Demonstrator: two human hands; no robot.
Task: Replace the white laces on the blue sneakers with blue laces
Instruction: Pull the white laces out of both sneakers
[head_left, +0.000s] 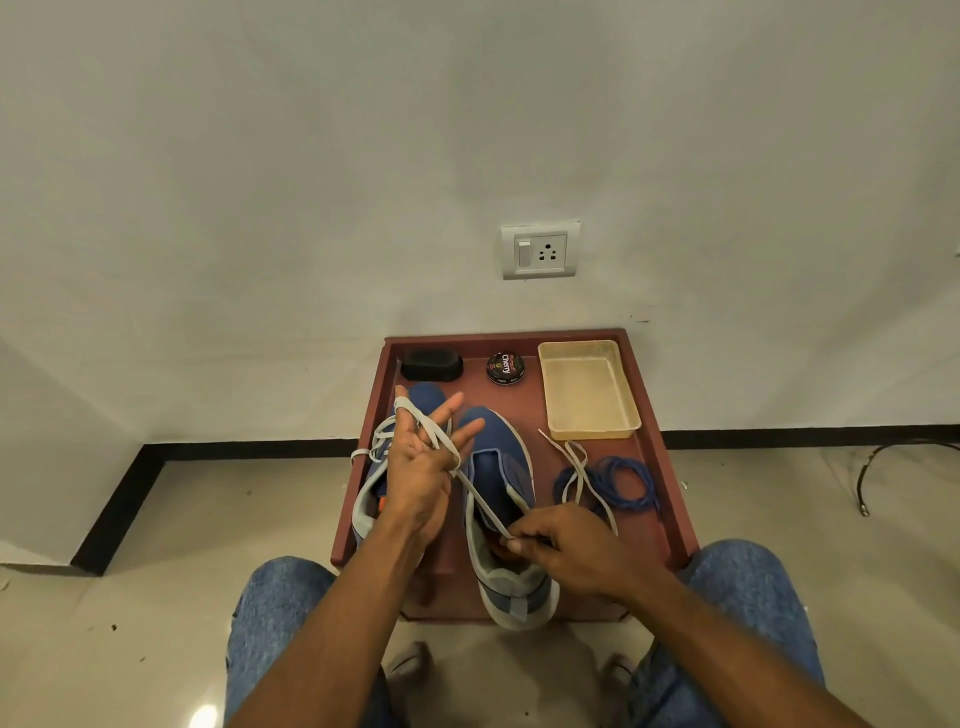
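Person, head view: both forearms (332, 613) bare, no sleeves visible. Legs in mottled, light-blue denim jeans (275, 613). Grey footwear (410, 662) between the knees, possibly sandals; blurred.

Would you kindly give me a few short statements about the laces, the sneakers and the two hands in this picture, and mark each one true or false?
1. A white lace is wound around the spread fingers of the left hand. True.
2. The right hand rests flat and holds nothing. False: it pinches the same white lace above the right sneaker.
3. The blue laces lie coiled on the red-brown tray. True.
4. The beige tray holds the polish tin. False: the tin sits to its left, apart from it.
5. Blue laces are already threaded in the right sneaker. False: none show in it.
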